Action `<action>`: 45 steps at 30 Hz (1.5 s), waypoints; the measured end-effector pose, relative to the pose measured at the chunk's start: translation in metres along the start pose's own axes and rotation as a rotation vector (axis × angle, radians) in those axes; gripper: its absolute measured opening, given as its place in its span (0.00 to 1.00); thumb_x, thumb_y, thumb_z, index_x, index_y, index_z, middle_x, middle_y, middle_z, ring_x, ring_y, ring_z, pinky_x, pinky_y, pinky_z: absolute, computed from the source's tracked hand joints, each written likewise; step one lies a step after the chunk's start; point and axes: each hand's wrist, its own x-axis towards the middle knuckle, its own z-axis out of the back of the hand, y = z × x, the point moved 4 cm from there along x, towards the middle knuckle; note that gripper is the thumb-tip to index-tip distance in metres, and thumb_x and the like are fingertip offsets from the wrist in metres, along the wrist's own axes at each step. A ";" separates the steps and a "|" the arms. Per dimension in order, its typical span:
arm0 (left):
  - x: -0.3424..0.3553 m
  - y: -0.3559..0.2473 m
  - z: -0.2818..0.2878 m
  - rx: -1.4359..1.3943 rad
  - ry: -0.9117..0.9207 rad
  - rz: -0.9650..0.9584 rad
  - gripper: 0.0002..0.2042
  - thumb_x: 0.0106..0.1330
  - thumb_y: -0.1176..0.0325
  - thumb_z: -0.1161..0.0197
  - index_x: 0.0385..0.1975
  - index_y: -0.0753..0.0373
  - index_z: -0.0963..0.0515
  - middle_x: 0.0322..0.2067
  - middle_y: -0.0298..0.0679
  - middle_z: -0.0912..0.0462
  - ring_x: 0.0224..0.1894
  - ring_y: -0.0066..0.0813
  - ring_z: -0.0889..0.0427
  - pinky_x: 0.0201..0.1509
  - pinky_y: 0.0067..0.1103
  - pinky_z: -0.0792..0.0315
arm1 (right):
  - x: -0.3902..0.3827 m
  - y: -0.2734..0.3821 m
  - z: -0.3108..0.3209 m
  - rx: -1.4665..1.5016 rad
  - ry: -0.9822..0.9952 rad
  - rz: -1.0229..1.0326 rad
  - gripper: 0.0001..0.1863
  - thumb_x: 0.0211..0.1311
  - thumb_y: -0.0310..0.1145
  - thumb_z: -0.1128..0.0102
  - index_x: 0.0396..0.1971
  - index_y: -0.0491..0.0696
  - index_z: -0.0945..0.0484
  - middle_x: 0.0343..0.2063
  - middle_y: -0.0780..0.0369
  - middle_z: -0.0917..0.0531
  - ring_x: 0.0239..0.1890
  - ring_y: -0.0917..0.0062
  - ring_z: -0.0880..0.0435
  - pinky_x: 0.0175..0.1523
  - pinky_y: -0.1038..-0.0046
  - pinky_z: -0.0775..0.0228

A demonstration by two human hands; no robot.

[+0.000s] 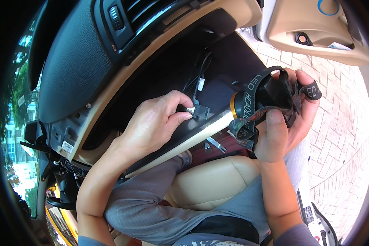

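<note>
"Black headlamp (270, 95): state of grip?"

"Right hand (291, 133) wraps it firmly. Left hand (151, 121) pinches a small clear piece (201, 112), thumb and forefinger nearly meeting."

"Location?"

"Over the dark compartment (238, 57), near the white-tagged cable (201, 84). Contact with the lining is unclear."

"Step in hand?"

"Apparently, handling the piece while keeping the lamp aside. The next move likely calls for a steady pinch."
</note>
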 end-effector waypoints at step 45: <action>0.003 -0.024 0.014 0.542 -0.063 -0.403 0.09 0.61 0.69 0.31 0.35 0.70 0.16 0.21 0.39 0.24 0.23 0.30 0.17 0.20 0.23 0.25 | -0.004 -0.005 0.003 -0.064 -0.021 -0.149 0.35 0.49 0.24 0.42 0.62 0.42 0.38 0.49 0.56 0.28 0.45 0.79 0.26 0.54 0.78 0.31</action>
